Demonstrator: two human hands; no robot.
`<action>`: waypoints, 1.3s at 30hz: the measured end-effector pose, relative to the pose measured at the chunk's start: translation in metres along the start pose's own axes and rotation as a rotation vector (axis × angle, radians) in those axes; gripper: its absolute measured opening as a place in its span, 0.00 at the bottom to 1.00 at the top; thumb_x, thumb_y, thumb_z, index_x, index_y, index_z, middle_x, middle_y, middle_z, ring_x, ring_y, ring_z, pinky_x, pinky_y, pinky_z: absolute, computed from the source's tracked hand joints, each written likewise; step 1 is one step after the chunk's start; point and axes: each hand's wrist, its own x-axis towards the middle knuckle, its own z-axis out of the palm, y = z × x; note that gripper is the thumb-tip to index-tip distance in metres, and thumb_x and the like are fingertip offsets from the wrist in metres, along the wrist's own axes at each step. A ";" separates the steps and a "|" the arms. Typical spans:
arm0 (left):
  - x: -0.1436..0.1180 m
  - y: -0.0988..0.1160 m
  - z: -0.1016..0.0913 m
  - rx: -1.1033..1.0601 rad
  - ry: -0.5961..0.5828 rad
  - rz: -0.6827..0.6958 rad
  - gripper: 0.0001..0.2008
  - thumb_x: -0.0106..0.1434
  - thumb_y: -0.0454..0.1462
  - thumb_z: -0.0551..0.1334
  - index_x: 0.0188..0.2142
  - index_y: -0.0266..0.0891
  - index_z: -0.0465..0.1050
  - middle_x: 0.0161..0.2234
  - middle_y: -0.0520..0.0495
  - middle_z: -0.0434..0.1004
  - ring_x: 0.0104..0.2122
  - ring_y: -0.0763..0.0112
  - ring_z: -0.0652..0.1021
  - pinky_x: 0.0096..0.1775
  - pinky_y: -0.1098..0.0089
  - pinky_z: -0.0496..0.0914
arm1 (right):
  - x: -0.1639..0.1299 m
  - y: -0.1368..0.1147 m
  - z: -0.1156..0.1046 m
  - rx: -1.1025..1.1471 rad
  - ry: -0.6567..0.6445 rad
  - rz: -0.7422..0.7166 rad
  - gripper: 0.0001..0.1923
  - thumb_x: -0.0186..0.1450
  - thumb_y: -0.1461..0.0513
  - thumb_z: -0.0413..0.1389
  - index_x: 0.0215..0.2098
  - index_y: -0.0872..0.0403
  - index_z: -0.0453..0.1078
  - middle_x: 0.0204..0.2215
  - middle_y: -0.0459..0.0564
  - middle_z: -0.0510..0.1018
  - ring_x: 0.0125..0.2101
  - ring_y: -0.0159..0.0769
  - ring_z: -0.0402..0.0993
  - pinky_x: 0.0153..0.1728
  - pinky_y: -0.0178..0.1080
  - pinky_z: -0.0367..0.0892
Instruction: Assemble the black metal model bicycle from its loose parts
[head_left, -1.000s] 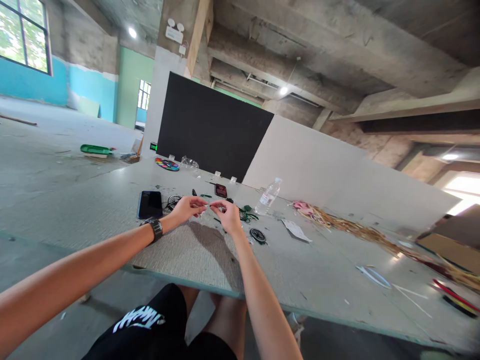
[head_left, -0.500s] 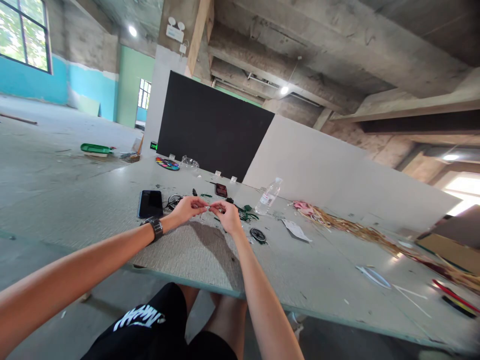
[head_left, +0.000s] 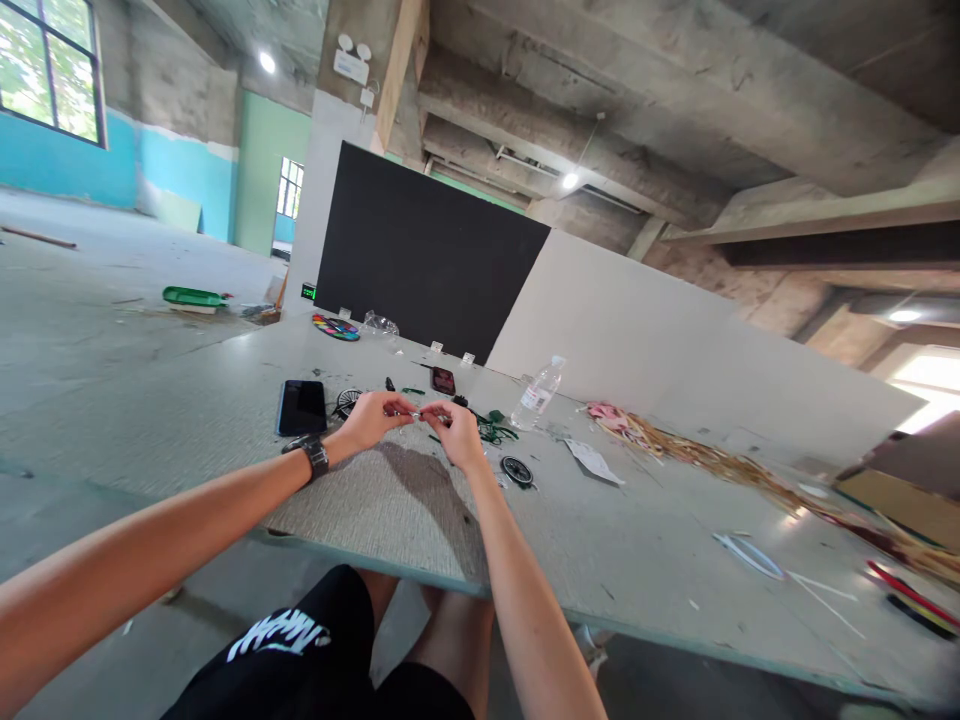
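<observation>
Both my hands are raised a little above the grey table (head_left: 390, 510) and meet fingertip to fingertip. My left hand (head_left: 373, 416), with a black watch on the wrist, pinches one end of a small pale piece (head_left: 417, 413). My right hand (head_left: 452, 431) pinches its other end. The piece is too small to identify. A black phone (head_left: 301, 407) lies left of my hands, a small black wheel (head_left: 346, 400) sits behind my left hand, and another black wheel (head_left: 516, 470) lies right of my right hand.
Green wire bits (head_left: 491, 428) and a dark red object (head_left: 442, 380) lie behind my hands. A plastic water bottle (head_left: 537, 392) stands to the right, a paint palette (head_left: 335, 328) at the far left. Straw-like strips (head_left: 720, 462) and paper scraps spread across the table's right side.
My hands have stayed together at the same spot; only the fingertips have shifted slightly on the small piece.
</observation>
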 end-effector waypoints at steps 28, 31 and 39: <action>-0.001 0.000 -0.004 0.291 -0.014 0.138 0.08 0.59 0.43 0.69 0.32 0.40 0.81 0.26 0.49 0.80 0.27 0.68 0.75 0.34 0.70 0.65 | 0.001 0.005 0.001 -0.016 0.028 0.007 0.09 0.65 0.57 0.59 0.39 0.53 0.77 0.38 0.51 0.83 0.41 0.40 0.79 0.44 0.40 0.70; -0.001 -0.001 -0.004 0.264 -0.036 0.137 0.08 0.60 0.42 0.69 0.32 0.39 0.81 0.28 0.49 0.81 0.28 0.68 0.75 0.34 0.71 0.65 | 0.001 0.006 0.001 -0.005 0.028 0.004 0.10 0.65 0.56 0.59 0.38 0.53 0.77 0.38 0.51 0.83 0.40 0.40 0.79 0.42 0.40 0.71; -0.001 -0.003 -0.004 0.306 -0.029 0.136 0.10 0.61 0.43 0.68 0.33 0.39 0.82 0.27 0.49 0.81 0.27 0.69 0.74 0.34 0.71 0.64 | -0.002 -0.002 0.004 -0.050 0.016 -0.025 0.10 0.68 0.55 0.56 0.41 0.52 0.75 0.38 0.50 0.83 0.42 0.40 0.81 0.45 0.40 0.71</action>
